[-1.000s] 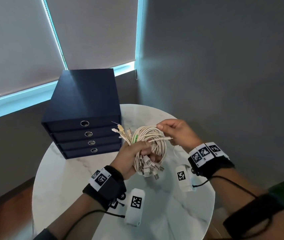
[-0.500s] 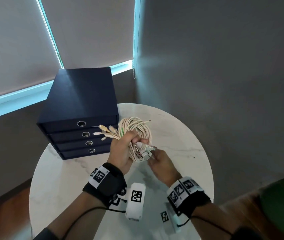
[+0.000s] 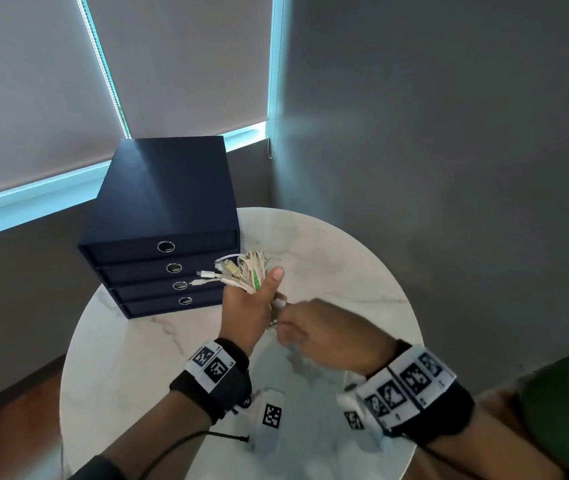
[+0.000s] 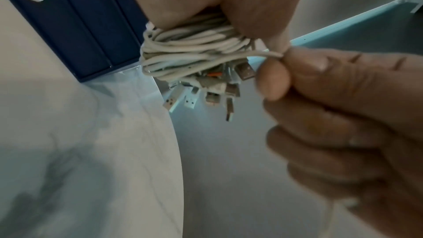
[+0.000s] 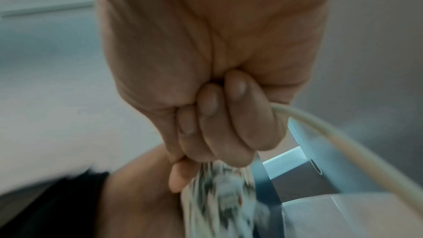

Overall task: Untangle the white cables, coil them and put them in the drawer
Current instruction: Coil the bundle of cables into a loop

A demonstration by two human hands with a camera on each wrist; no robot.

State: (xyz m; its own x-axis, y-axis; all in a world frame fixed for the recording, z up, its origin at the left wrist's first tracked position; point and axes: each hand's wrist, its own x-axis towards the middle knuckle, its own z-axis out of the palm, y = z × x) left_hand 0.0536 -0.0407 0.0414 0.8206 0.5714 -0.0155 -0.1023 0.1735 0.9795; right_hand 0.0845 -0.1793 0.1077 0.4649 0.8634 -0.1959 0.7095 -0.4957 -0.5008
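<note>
Item: bundle of coiled white cables [image 3: 253, 271], plug ends fanned out, held above the round white marble table [image 3: 345, 258] in front of the dark blue four-drawer cardboard chest [image 3: 161, 202]. We see all four drawers closed. Left hand [image 3: 246, 311]: fingers wrapped around the bundle, thumb up. Right hand [image 3: 328, 336]: fingers curled, thumb and forefinger pinching one loose cable strand [image 4: 258, 54] at the bundle's side. We note USB plugs [image 4: 206, 93] hanging below the coil.

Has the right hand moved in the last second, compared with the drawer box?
Yes. The right hand dropped from above the cable bundle to below it, nearer the person, farther from the drawer box.
</note>
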